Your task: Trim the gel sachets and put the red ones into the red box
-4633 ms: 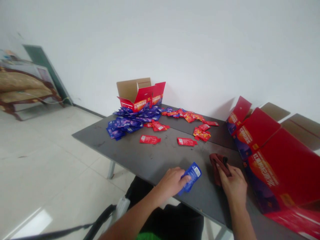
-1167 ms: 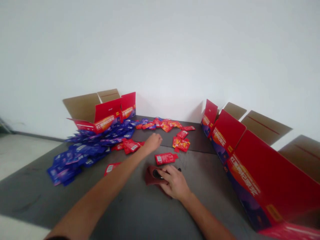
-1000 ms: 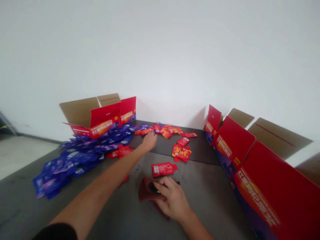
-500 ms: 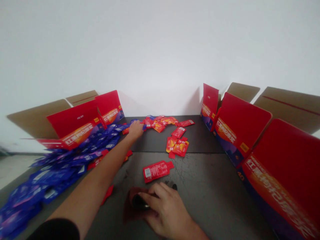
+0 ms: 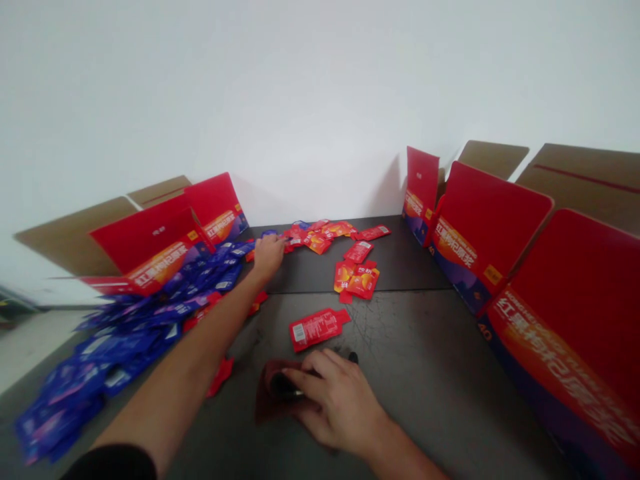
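Observation:
My left hand stretches forward to the edge of a heap of blue sachets, touching the loose red sachets beside it. Whether its fingers hold one, I cannot tell. My right hand presses on a dark red cloth wrapped around a black object, with a black tip showing past the fingers. A single red sachet lies just beyond that hand. A small cluster of red-and-orange sachets sits further back.
The dark grey table has a seam across it and meets a white wall. Flattened red cartons with brown flaps stand along its right side. Another opened red carton stands at the back left, behind the blue heap.
My left hand no longer holds the blue sachet and has reached far forward to the sachets. My right hand now presses the cloth near the table's middle. The view has swung toward the table's far end.

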Demonstrator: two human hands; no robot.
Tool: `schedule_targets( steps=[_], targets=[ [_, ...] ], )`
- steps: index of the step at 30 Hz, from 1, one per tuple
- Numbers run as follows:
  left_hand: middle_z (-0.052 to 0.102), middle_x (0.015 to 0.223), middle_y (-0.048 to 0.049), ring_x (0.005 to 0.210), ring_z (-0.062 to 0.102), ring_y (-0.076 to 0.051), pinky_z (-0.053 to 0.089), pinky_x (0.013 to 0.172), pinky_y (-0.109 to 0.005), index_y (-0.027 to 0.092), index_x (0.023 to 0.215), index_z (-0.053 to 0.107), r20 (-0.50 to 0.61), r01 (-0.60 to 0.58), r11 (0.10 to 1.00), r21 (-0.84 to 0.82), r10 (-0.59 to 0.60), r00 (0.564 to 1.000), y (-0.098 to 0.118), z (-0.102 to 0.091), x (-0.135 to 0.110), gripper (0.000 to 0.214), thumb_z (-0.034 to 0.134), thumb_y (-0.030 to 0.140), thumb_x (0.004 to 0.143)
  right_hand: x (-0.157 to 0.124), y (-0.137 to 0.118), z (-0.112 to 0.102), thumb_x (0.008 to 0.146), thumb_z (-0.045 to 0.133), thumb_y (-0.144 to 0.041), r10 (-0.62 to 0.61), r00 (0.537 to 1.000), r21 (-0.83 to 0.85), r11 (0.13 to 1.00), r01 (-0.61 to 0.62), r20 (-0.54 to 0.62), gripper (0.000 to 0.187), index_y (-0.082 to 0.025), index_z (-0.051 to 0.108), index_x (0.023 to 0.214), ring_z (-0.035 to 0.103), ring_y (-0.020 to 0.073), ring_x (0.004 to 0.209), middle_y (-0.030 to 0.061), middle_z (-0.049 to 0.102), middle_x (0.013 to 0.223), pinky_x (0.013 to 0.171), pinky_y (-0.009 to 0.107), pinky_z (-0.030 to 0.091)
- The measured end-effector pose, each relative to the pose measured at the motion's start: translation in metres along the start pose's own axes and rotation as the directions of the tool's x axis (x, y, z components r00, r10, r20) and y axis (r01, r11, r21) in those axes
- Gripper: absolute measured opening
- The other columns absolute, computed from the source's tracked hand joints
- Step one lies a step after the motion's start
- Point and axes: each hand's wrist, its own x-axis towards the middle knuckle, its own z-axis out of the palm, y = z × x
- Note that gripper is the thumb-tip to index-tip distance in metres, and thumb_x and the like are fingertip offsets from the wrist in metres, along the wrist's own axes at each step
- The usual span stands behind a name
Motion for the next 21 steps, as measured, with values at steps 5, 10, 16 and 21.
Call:
schedule_targets(
  steps=[5, 10, 16, 21],
  targets=[
    [0.066, 0.123, -0.0163, 0.121, 0.054, -0.03, 0.031, 0.103, -0.043, 0.016, 0.115, 0.062, -0.149, 0.103, 0.976, -0.19, -0.133, 0.98, 0.033, -0.037, -0.026, 0.034, 0.032, 0.029, 0.107, 0.001, 0.002, -0.002, 0.093, 0.065, -0.035, 0.019, 0.996, -0.044, 0.999, -0.023, -0.091, 0.04, -0.028, 0.063, 0.133, 0.06, 0.0213, 0.094, 0.0046, 0.066, 0.107, 0.077, 0.032, 0.051],
    [0.067, 0.1, -0.0101, 0.096, 0.063, -0.023, 0.042, 0.082, -0.031, 0.02, 0.113, 0.053, -0.225, 0.194, 0.89, -0.413, -0.306, 0.925, 0.083, -0.093, -0.076, 0.043, 0.014, 0.037, 0.11, 0.0, 0.014, -0.005, 0.097, 0.061, -0.033, 0.045, 0.972, -0.043, 0.998, -0.056, -0.23, 0.032, -0.026, 0.068, 0.127, 0.063, 0.0209, 0.092, 0.0065, 0.066, 0.104, 0.079, 0.032, 0.054],
    [0.06, 0.089, -0.0033, 0.081, 0.058, -0.017, 0.045, 0.071, -0.026, 0.023, 0.101, 0.049, -0.043, 0.179, 0.618, -0.765, -0.326, 0.945, 0.132, -0.16, -0.18, 0.042, 0.017, 0.049, 0.109, -0.008, 0.029, -0.026, 0.097, 0.058, -0.031, 0.084, 0.948, -0.059, 0.993, -0.107, -0.306, 0.025, -0.023, 0.074, 0.114, 0.067, 0.0215, 0.089, 0.0072, 0.067, 0.1, 0.079, 0.033, 0.056],
    [0.059, 0.078, 0.0004, 0.067, 0.053, -0.015, 0.041, 0.059, -0.025, 0.023, 0.094, 0.057, 0.329, 0.295, 0.362, -0.884, 0.034, 0.944, 0.133, -0.173, -0.276, 0.038, 0.041, 0.056, 0.102, -0.015, 0.036, -0.049, 0.098, 0.054, -0.033, 0.117, 0.975, -0.081, 0.988, -0.134, -0.189, 0.028, -0.025, 0.074, 0.116, 0.068, 0.0198, 0.086, 0.0064, 0.068, 0.101, 0.075, 0.031, 0.056]
  ],
)
